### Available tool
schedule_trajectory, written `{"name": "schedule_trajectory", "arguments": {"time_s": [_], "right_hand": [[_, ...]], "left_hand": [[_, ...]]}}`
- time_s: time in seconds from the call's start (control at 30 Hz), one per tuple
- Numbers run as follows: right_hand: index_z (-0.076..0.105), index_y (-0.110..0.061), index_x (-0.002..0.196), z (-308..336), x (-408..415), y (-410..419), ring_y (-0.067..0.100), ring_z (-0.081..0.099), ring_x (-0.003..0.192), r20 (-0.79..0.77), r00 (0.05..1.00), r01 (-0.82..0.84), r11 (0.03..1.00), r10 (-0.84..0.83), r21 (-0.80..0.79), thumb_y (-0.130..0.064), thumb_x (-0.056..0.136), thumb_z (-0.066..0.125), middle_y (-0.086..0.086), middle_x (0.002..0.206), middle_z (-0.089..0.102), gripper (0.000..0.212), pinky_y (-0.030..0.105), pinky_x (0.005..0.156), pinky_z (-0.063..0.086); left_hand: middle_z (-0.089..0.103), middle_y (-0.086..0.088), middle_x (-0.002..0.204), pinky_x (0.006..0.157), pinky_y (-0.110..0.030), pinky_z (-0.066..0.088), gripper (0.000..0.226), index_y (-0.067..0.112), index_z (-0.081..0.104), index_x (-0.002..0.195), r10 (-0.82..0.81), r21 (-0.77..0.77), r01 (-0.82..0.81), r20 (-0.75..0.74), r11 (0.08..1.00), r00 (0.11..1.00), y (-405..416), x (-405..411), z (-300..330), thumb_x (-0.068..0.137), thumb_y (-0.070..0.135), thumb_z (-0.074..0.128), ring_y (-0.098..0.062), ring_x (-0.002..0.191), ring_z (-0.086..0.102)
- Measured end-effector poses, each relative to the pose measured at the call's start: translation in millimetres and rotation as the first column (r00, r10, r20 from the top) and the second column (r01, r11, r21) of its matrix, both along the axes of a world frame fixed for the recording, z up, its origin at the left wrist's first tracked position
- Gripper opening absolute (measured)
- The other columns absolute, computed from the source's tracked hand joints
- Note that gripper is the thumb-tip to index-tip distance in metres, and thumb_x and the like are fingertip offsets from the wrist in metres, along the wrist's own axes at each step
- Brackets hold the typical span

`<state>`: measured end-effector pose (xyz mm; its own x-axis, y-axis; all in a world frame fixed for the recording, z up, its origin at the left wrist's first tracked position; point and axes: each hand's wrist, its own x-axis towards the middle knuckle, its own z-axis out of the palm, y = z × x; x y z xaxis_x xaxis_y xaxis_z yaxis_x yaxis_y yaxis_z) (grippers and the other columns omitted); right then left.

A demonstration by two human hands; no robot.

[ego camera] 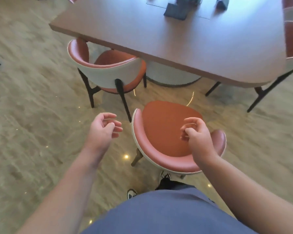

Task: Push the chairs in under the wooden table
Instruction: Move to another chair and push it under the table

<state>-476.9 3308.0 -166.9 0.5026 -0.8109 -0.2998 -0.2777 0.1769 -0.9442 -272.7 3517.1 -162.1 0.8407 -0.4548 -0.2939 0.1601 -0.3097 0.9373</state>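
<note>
A: Start with the big things. Where does the counter sit?

B: The wooden counter (184,39) fills the upper right of the frame, its near edge running diagonally from upper left down to lower right. Pale floor (24,98) takes up the rest.

A: And the chairs?

B: One chair (107,70) at centre left is already partly under that edge, backrest toward the camera. The near chair (169,135) stands at lower centre, clear of the counter, seat fully exposed, its curved backrest nearest the person.

A: So which way must it go?

B: Up the frame and slightly right, I'd judge, straight away from the body toward the counter edge. Both hands are behind it, so it's a forward push.

A: The hands?

B: The left hand (107,127) hovers just left of the backrest, fingers loosely curled, holding nothing. The right hand (196,134) hangs over the seat, also loosely curled and empty. The right is nearer the backrest.

A: Anything unclear?

B: More chairs at the right edge are cut off. The dark items (175,10) on the counter are too blurred to name, and the near chair's front legs are hidden under its seat.
</note>
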Motion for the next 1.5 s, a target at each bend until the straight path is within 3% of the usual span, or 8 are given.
{"name": "schedule_trajectory", "arguments": {"time_s": [0.17, 0.4, 0.57, 0.73, 0.83, 1.03, 1.23, 1.5], "right_hand": [[0.06, -0.015, 0.102, -26, -49, -27, 0.006, 0.061, 0.059, -0.073, 0.964, 0.258, 0.966, -0.258, -0.007, 0.01, 0.091, 0.039, 0.003, 0.078, 0.064, 0.034, 0.024, 0.058, 0.053], [0.057, -0.022, 0.098, -104, -98, -90, 0.024, 0.06, 0.078, -0.321, 0.864, 0.419, 0.907, -0.388, 0.032, 0.005, 0.093, 0.04, 0.006, 0.09, 0.063, 0.033, 0.04, 0.074, 0.053], [0.058, -0.016, 0.125, -158, -104, -158, 0.029, 0.059, 0.118, -0.577, 0.753, 0.355, 0.934, -0.317, -0.048, -0.006, 0.089, 0.052, 0.009, 0.127, 0.061, 0.038, 0.042, 0.1, 0.047], [0.033, -0.008, 0.156, -202, -100, -200, 0.039, 0.04, 0.142, -0.772, 0.591, 0.379, 0.925, -0.234, 0.009, -0.022, 0.093, 0.062, 0.018, 0.158, 0.039, 0.071, 0.049, 0.115, 0.035], [0.033, -0.004, 0.152, -223, -96, -208, 0.042, 0.05, 0.134, -0.792, 0.587, 0.458, 0.876, -0.169, 0.152, -0.037, 0.091, 0.072, 0.021, 0.151, 0.048, 0.08, 0.048, 0.106, 0.043], [0.047, -0.009, 0.14, -243, -103, -221, 0.038, 0.062, 0.116, -0.806, 0.569, 0.449, 0.882, -0.162, 0.14, -0.04, 0.076, 0.086, 0.015, 0.131, 0.062, 0.082, 0.048, 0.096, 0.051], [0.055, -0.02, 0.116, -248, -104, -227, 0.031, 0.063, 0.094, -0.777, 0.594, 0.519, 0.837, -0.21, 0.171, -0.024, 0.077, 0.084, 0.008, 0.109, 0.064, 0.05, 0.04, 0.08, 0.051], [0.061, -0.022, 0.106, -241, -103, -237, 0.03, 0.067, 0.086, -0.756, 0.614, 0.455, 0.884, -0.225, 0.106, -0.021, 0.079, 0.075, 0.004, 0.096, 0.069, 0.03, 0.044, 0.084, 0.056]], "left_hand": [[0.074, -0.003, 0.099, 0.072, -0.034, 0.059, 0.026, 0.023, 0.061, 0.107, -0.172, 0.149, 0.176, -0.037, 0.973, 0.984, -54, 11, -37, 0.094, 0.005, 0.047, -0.012, 0.084, 0.075], [0.065, -0.003, 0.122, 0.085, -0.04, 0.052, 0.045, 0.015, 0.056, 0.127, -0.209, 0.472, 0.219, -0.074, 0.854, 0.975, -122, 42, -107, 0.083, 0.023, 0.056, -0.023, 0.103, 0.063], [0.045, -0.016, 0.155, 0.102, -0.041, 0.041, 0.072, 0.011, 0.033, 0.156, -0.203, 0.658, 0.227, -0.114, 0.718, 0.973, -160, 68, -168, 0.093, 0.024, 0.065, -0.035, 0.135, 0.049], [0.05, -0.023, 0.15, 0.108, -0.051, 0.046, 0.079, 0.004, 0.037, 0.153, -0.087, 0.691, 0.248, -0.26, 0.679, 0.962, -177, 82, -214, 0.091, 0.035, 0.074, -0.04, 0.131, 0.054], [0.063, -0.022, 0.132, 0.099, -0.055, 0.053, 0.072, 0.001, 0.051, 0.139, -0.051, 0.69, 0.254, -0.301, 0.678, 0.952, -187, 87, -232, 0.085, 0.038, 0.081, -0.041, 0.116, 0.063], [0.066, -0.016, 0.122, 0.096, -0.054, 0.056, 0.075, 0.008, 0.057, 0.13, 0.048, 0.7, 0.177, -0.289, 0.692, 0.956, -199, 99, -259, 0.07, 0.038, 0.091, -0.037, 0.108, 0.067], [0.065, -0.009, 0.107, 0.081, -0.04, 0.053, 0.045, 0.02, 0.057, 0.111, 0.006, 0.715, 0.154, -0.216, 0.682, 0.976, -195, 98, -266, 0.077, 0.029, 0.085, -0.031, 0.094, 0.064], [0.065, -0.008, 0.105, 0.082, -0.039, 0.052, 0.032, 0.019, 0.059, 0.111, -0.065, 0.703, 0.171, -0.175, 0.691, 0.982, -211, 110, -256, 0.085, 0.022, 0.076, -0.031, 0.094, 0.064]]}}
